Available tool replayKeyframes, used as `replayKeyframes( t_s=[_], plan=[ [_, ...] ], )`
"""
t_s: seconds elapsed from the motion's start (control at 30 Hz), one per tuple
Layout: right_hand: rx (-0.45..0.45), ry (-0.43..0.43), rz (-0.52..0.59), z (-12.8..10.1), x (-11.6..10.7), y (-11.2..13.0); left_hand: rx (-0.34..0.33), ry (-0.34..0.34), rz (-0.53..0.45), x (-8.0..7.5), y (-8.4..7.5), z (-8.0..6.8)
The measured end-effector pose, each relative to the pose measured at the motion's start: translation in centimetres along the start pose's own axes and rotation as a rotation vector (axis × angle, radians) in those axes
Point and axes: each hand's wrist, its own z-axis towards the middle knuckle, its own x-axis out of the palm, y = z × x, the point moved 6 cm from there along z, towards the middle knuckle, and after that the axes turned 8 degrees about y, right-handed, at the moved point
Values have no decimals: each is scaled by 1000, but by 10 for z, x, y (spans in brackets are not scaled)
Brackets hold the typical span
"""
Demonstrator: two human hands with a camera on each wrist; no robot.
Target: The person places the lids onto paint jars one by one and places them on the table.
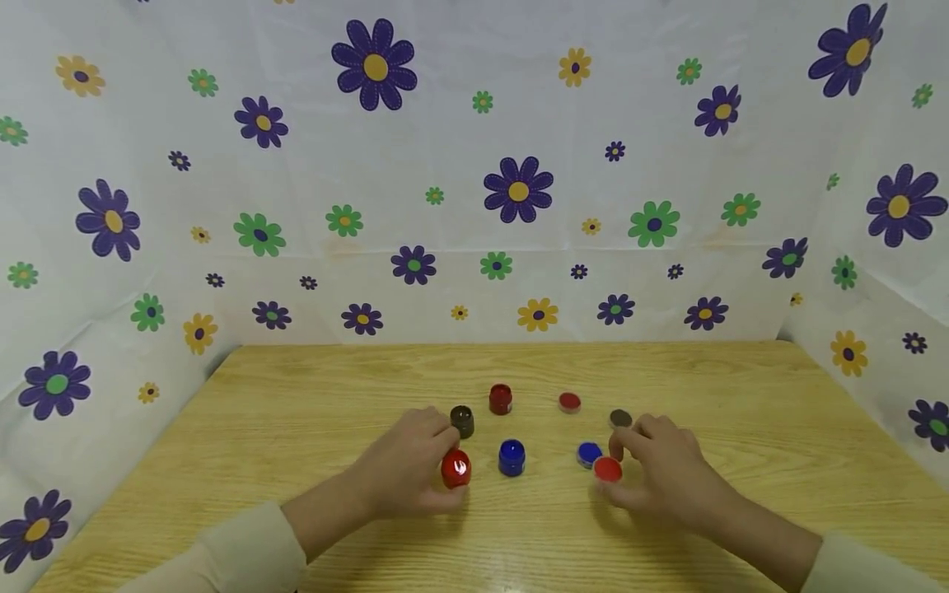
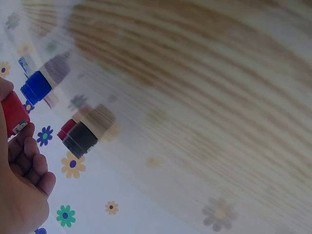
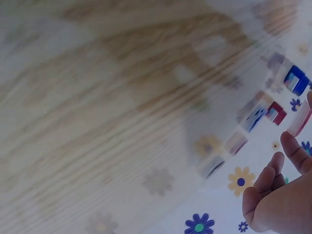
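My left hand (image 1: 408, 465) grips an uncovered small bright red paint jar (image 1: 456, 469) between thumb and fingers; it also shows at the left edge of the left wrist view as a red jar (image 2: 13, 114). Just beyond that hand stands a black paint jar (image 1: 463, 422), partly behind the fingers. To the right is an open blue paint jar (image 1: 511, 458), with a dark red jar (image 1: 500, 399) farther back. My right hand (image 1: 663, 469) pinches a round red lid (image 1: 608, 469) by its edge, close to a blue lid (image 1: 590, 454) lying on the table.
A dark red lid (image 1: 569, 402) and a black lid (image 1: 620, 418) lie on the wooden table (image 1: 334, 375) beyond the right hand. White cloth (image 1: 445, 140) with printed flowers hangs behind the table and along both sides.
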Motion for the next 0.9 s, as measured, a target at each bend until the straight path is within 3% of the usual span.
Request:
replayKeyframes(
  t_s=[0.5,0.77,0.9],
  plan=[
    [-77,95,54,-9,14,37,71,13,-43,3,-32,4],
    [-149,9,74,-6,19,53,-21,16,-141,7,-44,15],
    [-142,-27,84,-4,21,58,-98,70,-179,11,-45,18]
  ],
)
